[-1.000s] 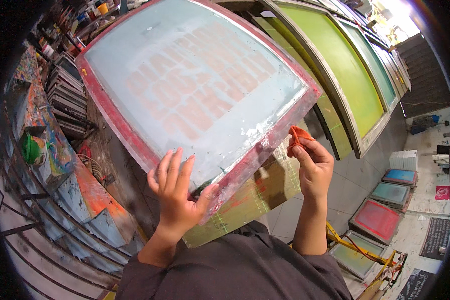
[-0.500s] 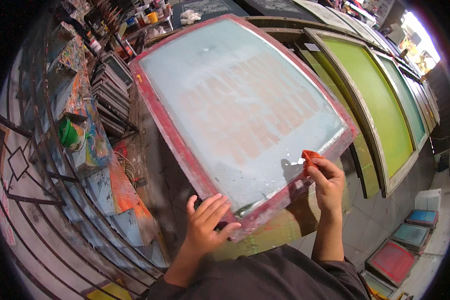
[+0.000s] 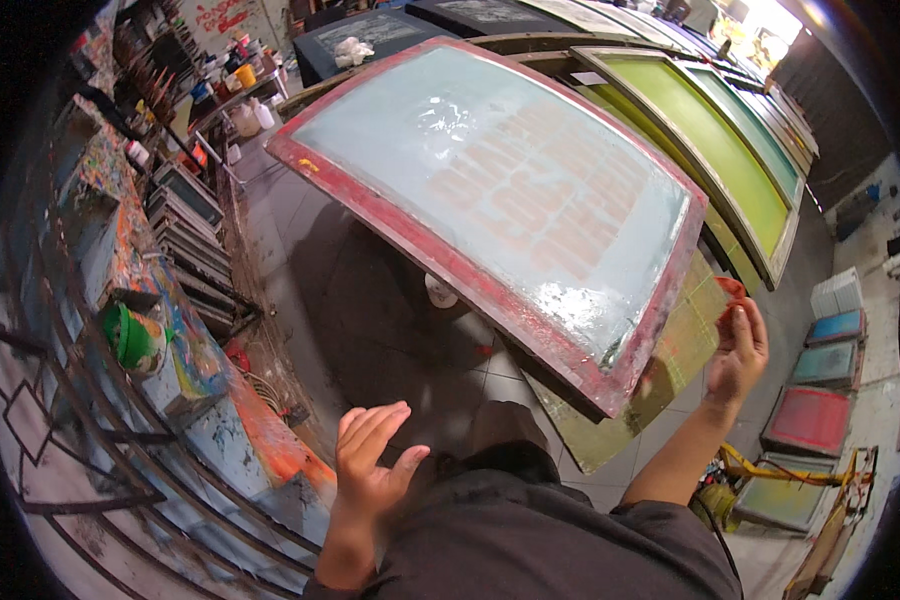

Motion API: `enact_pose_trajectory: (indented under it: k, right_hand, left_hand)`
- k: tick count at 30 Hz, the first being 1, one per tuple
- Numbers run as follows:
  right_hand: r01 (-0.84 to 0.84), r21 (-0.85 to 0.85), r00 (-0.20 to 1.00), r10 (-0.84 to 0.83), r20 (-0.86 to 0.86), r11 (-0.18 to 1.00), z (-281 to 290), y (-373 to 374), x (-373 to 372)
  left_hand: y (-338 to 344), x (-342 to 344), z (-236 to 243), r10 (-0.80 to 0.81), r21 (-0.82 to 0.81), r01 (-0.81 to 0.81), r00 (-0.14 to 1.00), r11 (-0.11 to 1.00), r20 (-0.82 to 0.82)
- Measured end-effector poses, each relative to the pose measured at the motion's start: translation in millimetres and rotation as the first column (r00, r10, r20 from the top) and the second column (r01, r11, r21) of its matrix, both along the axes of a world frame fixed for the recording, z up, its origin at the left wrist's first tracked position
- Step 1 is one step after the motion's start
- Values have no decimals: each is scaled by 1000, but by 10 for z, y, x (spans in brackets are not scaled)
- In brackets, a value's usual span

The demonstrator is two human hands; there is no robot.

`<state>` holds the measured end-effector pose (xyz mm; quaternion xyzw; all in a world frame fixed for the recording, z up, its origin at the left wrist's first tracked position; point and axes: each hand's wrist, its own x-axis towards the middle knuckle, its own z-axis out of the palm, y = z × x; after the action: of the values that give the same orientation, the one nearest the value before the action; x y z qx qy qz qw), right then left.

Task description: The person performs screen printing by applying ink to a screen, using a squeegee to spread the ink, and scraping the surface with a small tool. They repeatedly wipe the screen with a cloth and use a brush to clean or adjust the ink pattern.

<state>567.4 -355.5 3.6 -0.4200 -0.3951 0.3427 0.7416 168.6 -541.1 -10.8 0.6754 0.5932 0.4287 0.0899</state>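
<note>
A large screen-printing frame [image 3: 425, 245] with red edges and pale blue mesh lies tilted before me. Faint orange-brown block lettering [image 3: 540, 190] shows through the mesh, and wet, shiny patches [image 3: 575, 310] catch the light. In my right hand [image 3: 738, 355], an orange-red cloth [image 3: 732, 290] is pinched between fingers and thumb, just off the frame's right edge. My left hand [image 3: 370, 460] is raised in the air left of the frame's near corner, fingers stretched and thumb apart, touching nothing.
Beneath the frame sits a yellow-green board [image 3: 660, 385]. Yellow-green screens [image 3: 710, 140] lean at the right; small coloured screens [image 3: 808, 418] line the right wall. A green bucket [image 3: 135, 340] stands on the paint-stained ledge at left, beside a metal grille [image 3: 90, 435].
Both hands have come away from the frame: the left backward, the right outward with the cloth. My view has turned, and the frame sits farther from my body.
</note>
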Motion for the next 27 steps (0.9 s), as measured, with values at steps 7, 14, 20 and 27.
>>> enact_pose_trajectory:
  k: [7, 14, 20, 27]
  right_hand:
    - [251, 140, 964, -261, 59, 958, 322, -217, 286]
    - [512, 195, 855, -519, -17, 837, 679, -226, 644]
    - [588, 332, 767, -639, 61, 738, 1232, -513, 769]
    - [423, 598, 746, -636, 196, 681, 1894, -465, 16]
  left_hand:
    - [902, -561, 91, -203, 75, 207, 978, 975, -57]
    - [1785, -1025, 454, -355, 45, 365, 923, 930, -151]
    - [2640, -1674, 734, -437, 26, 451, 877, 892, -200]
    - [4207, -2362, 857, -558, 18, 570, 809, 821, -184]
